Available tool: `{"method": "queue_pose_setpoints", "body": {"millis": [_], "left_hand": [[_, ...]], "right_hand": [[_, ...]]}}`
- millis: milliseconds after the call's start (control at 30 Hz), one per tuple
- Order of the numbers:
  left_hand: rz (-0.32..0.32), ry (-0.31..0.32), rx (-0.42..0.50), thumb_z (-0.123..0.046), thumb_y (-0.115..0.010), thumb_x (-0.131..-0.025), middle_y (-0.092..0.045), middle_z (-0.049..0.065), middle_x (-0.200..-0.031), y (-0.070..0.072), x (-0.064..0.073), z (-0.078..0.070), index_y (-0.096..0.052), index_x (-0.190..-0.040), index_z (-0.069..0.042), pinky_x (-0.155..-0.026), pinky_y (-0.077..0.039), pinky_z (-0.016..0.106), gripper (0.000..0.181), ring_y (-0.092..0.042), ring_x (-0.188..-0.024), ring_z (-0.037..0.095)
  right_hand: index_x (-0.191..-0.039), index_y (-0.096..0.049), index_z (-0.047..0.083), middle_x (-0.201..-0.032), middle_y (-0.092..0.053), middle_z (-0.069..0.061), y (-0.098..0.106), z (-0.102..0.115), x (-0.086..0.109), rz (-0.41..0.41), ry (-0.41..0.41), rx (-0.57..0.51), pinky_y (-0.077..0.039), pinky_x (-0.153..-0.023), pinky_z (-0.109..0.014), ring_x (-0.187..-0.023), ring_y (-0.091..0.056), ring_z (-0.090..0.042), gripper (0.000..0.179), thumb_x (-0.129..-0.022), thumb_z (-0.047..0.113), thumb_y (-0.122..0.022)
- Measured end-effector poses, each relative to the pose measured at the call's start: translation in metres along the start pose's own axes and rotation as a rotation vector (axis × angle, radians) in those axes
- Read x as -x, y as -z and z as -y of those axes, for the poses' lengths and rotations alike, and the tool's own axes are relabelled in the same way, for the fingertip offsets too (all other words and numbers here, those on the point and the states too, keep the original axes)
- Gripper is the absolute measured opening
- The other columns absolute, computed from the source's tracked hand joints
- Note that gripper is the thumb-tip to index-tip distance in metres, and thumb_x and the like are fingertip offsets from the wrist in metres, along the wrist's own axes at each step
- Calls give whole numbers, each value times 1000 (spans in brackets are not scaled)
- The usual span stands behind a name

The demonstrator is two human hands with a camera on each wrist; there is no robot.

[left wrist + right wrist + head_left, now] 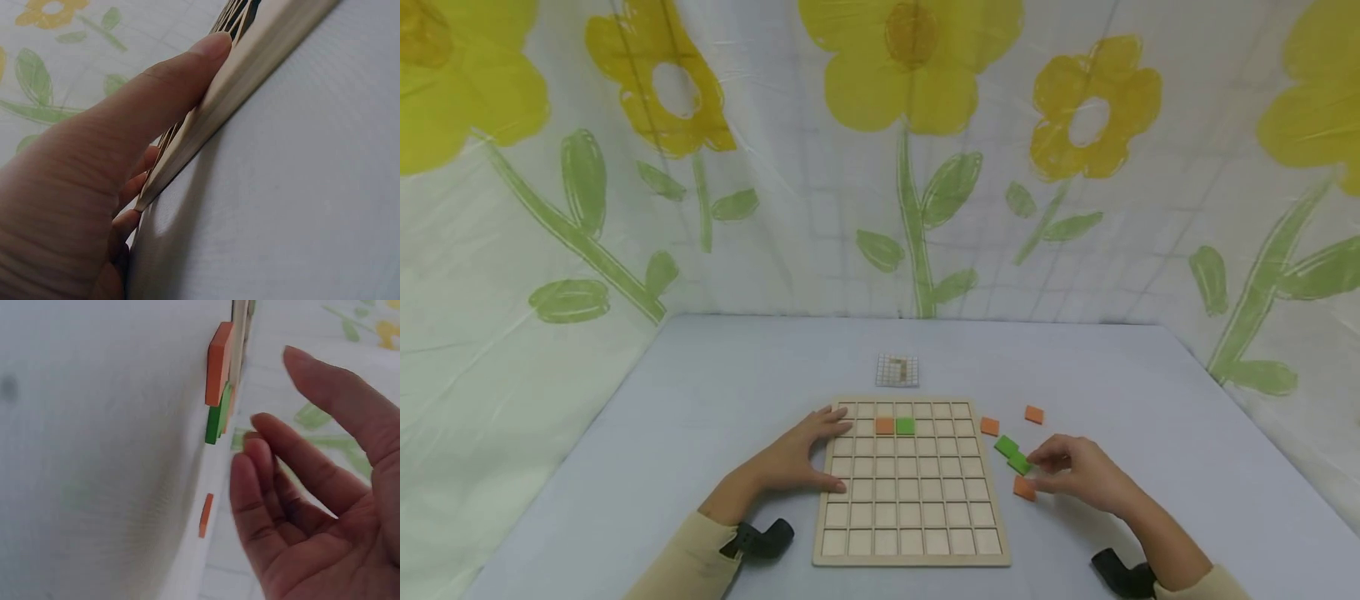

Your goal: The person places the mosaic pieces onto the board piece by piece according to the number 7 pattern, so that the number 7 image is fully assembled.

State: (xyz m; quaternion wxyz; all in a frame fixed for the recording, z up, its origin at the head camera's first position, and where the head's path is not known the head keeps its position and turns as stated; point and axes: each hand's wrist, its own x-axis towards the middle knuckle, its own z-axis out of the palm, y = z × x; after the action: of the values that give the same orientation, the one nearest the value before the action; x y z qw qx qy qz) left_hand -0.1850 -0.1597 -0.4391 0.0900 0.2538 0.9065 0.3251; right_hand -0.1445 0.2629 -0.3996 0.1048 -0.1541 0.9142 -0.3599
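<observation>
A wooden grid board (912, 561) lies flat on the table, with an orange tile (885, 426) and a green tile (906, 426) side by side in its second row from the far edge. My left hand (790, 454) rests on the board's left edge, thumb and fingers spread; the left wrist view shows the thumb (181, 65) on the rim. Over the loose tiles right of the board hovers my right hand (1078, 477), thumb and fingers apart, holding nothing. Nearest to it are an orange tile (1024, 489) and a green tile (1018, 463), which touches another green tile (1006, 447).
Two more orange tiles lie farther back: one tile (989, 427) close to the board's right edge, another tile (1034, 414) farther right. Beyond the board's far edge lies a small card (897, 371) printed with a grid. A flower-patterned curtain (805, 275) hangs behind the white table (700, 367).
</observation>
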Motion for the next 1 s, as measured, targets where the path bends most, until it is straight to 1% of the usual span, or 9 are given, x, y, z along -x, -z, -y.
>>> {"method": "queue_pose_setpoints", "body": {"millis": [100,233,333,500,667,833,1000], "left_hand": [[0,-1,4,-55,-79,-63,-27,2,-154,0,0,0,-45,-139,-17,-113,-17,59,91,-13,-144,33],[3,-4,10,-54,-79,-63,-27,2,-154,0,0,1,-45,-139,-17,-113,-16,59,91,-12,-144,33],[4,-9,13,-54,-79,-63,-27,2,-154,-1,0,1,-45,-139,-17,-113,-16,60,90,-12,-144,34],[8,-14,18,-54,-79,-64,-26,2,-154,1,0,1,-45,-139,-16,-113,-17,60,91,-12,-144,34],[10,-17,21,-53,-79,-64,-26,3,-154,1,0,1,-45,-139,-16,-113,-16,60,91,-12,-144,34],[12,-20,22,-53,-79,-64,-27,3,-154,2,0,1,-45,-139,-16,-113,-15,60,91,-12,-144,34],[16,-19,20,-54,-79,-64,-26,3,-154,2,0,2,-44,-139,-16,-113,-15,60,91,-12,-144,34]], "right_hand": [[-96,-68,2,-89,-65,-4,-3,-2,2,15,-12,-20,-50,-64,-19,-74,-54,-2,33,-72,21,-79],[-91,-67,3,-86,-65,-3,-6,-6,3,35,7,-26,-49,-61,-19,-71,-53,0,29,-71,18,-80],[-90,-67,3,-86,-65,-2,-7,-8,3,33,16,-6,-49,-61,-18,-71,-52,0,30,-69,19,-81],[-90,-67,5,-82,-62,0,-9,-8,1,28,4,19,-47,-60,-18,-70,-51,-2,31,-68,21,-82],[-89,-67,5,-81,-61,0,-9,-8,0,23,8,32,-47,-59,-18,-70,-50,-2,27,-70,19,-81],[-88,-67,5,-82,-63,0,-8,-7,-1,28,26,47,-48,-60,-18,-70,-52,1,25,-70,17,-80],[-87,-67,3,-81,-65,-1,-5,-5,-1,49,10,28,-50,-59,-18,-68,-54,0,22,-71,14,-79]]}}
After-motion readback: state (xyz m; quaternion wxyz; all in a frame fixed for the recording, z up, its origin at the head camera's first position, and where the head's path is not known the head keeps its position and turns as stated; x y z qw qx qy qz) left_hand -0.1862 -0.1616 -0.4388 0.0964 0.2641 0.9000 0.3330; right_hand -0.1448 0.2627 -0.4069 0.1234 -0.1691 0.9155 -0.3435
